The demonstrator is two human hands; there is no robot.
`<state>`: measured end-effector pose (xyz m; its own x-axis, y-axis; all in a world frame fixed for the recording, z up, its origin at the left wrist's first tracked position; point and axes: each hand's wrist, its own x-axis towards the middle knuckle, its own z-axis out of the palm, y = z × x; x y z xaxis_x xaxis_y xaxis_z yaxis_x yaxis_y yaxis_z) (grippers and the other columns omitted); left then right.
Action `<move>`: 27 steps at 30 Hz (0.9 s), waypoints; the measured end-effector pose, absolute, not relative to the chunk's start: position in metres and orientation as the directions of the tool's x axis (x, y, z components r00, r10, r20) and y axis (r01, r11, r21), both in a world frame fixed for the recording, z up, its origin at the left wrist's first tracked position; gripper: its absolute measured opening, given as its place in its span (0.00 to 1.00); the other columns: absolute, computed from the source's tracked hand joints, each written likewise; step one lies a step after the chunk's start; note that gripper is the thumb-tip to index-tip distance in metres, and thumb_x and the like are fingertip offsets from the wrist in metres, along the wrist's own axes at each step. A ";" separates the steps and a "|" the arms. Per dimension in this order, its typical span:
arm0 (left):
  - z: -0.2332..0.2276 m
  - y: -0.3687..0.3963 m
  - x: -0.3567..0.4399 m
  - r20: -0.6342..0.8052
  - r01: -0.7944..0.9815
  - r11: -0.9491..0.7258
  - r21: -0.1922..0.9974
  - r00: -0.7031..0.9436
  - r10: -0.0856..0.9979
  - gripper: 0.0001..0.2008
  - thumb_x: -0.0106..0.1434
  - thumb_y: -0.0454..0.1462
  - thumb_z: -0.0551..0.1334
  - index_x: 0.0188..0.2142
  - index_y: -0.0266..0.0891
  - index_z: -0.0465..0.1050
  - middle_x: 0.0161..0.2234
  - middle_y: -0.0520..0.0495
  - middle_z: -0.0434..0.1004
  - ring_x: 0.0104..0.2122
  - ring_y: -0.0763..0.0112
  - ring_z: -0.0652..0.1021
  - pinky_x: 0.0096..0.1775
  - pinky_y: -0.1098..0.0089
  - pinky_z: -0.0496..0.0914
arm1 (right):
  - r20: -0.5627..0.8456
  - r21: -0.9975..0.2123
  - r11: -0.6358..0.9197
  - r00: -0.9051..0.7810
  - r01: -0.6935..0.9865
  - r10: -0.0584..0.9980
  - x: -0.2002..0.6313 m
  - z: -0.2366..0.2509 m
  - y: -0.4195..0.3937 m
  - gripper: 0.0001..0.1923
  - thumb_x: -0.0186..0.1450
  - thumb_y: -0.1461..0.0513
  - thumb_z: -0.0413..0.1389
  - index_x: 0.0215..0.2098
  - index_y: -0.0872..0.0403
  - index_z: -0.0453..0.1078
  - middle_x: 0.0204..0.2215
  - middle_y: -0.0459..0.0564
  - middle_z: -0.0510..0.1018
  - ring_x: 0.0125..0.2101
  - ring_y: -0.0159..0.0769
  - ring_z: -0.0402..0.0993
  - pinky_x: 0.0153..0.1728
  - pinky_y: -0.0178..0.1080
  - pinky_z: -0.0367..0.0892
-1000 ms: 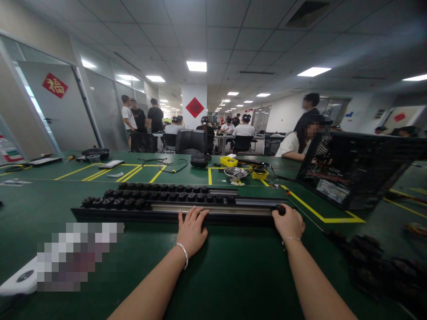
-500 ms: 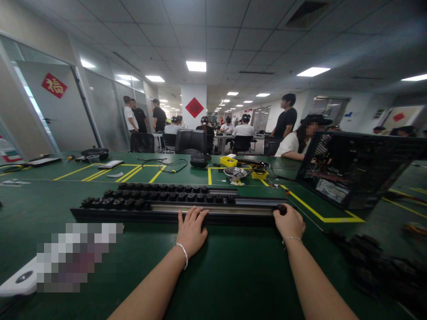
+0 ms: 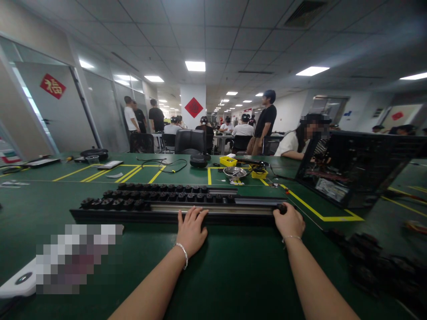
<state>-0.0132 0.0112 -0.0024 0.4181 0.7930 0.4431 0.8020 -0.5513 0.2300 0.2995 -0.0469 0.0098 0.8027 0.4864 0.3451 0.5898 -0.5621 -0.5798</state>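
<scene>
A long black rail [image 3: 140, 214] lies across the green table [image 3: 233, 275] in front of me, with rows of small black round parts [image 3: 116, 203] seated along its left and middle. My left hand [image 3: 191, 231] rests flat against the rail's near side at its middle, fingers spread. At the rail's right end my right hand [image 3: 289, 222] is closed around a small black knob [image 3: 283, 207].
An open black computer case [image 3: 360, 171] stands at the right. A heap of black parts [image 3: 383, 266] lies at the near right. Yellow bins [image 3: 228, 161], a metal bowl [image 3: 235, 172] and cables sit beyond the rail. A white device [image 3: 20, 284] is at near left. People stand and sit behind.
Both hands stay where they were on the rail. A person in black in the background has walked leftward behind the seated person.
</scene>
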 end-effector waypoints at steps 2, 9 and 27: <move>-0.003 0.012 -0.013 0.446 0.799 -0.553 0.236 0.416 0.792 0.26 0.55 0.35 0.55 0.54 0.52 0.60 0.55 0.51 0.64 0.59 0.61 0.57 0.59 0.45 0.36 | 0.343 -0.573 -0.571 0.805 0.588 0.484 0.299 0.010 -0.047 0.24 0.56 0.55 0.48 0.51 0.52 0.63 0.45 0.54 0.70 0.49 0.48 0.61 0.50 0.50 0.55; -0.004 0.013 -0.014 0.453 0.791 -0.561 0.245 0.418 0.787 0.26 0.55 0.35 0.55 0.54 0.52 0.59 0.55 0.52 0.64 0.59 0.62 0.57 0.59 0.44 0.36 | 0.343 -0.580 -0.572 0.810 0.581 0.475 0.300 0.011 -0.048 0.23 0.56 0.56 0.47 0.49 0.52 0.65 0.44 0.54 0.71 0.48 0.47 0.62 0.49 0.50 0.56; -0.002 0.011 -0.013 0.439 0.805 -0.545 0.234 0.413 0.798 0.26 0.54 0.35 0.56 0.54 0.51 0.60 0.55 0.50 0.64 0.59 0.61 0.57 0.59 0.45 0.36 | 0.403 -0.586 -0.556 0.807 0.590 0.432 0.315 0.002 -0.049 0.23 0.55 0.55 0.48 0.47 0.54 0.66 0.48 0.56 0.67 0.51 0.50 0.58 0.52 0.52 0.51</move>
